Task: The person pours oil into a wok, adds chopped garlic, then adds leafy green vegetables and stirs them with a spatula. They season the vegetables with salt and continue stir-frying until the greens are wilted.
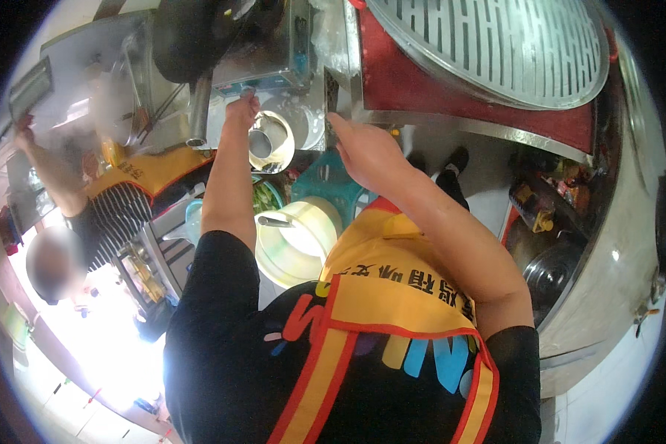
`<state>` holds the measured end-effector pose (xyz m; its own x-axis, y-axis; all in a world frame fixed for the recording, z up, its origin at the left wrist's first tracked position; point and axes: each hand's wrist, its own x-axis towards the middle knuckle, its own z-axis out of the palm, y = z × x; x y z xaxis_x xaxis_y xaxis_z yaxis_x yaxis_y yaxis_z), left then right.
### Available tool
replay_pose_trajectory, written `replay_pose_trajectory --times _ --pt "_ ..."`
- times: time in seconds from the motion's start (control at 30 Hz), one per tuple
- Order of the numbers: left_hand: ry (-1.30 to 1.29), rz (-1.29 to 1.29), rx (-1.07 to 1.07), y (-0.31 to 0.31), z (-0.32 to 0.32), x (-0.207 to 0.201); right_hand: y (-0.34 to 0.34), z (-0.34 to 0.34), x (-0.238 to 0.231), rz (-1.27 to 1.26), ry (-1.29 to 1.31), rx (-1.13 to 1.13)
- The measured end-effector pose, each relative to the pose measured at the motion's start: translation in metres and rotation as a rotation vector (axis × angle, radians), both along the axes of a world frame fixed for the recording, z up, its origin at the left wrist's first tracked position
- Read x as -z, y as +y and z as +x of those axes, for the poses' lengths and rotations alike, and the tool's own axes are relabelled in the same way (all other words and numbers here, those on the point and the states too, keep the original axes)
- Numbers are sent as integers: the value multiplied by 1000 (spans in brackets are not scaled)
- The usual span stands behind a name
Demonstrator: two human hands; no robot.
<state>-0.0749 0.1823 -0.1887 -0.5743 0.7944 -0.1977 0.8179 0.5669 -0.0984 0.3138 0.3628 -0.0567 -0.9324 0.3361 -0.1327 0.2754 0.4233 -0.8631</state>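
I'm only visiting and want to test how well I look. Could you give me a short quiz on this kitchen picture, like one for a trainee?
1. Which of the camera wearer's hands is nearer the long pan handle? A) left B) right
2. True or false: the big round metal tray has slots in it.
3. Fill in the colour: the camera wearer's yellow apron has ___ edging.

Key:
1. A, the left hand.
2. True.
3. Red.
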Motion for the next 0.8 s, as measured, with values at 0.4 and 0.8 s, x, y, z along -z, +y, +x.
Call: replay_pose_trajectory --times 0.4,0.8 --pt "112 136 -319 21 23 -14 -3 -39 23 -15 74 38" --pt "-402 259 -197 -22 -36 10 -23 -71 51 -101 55 74"
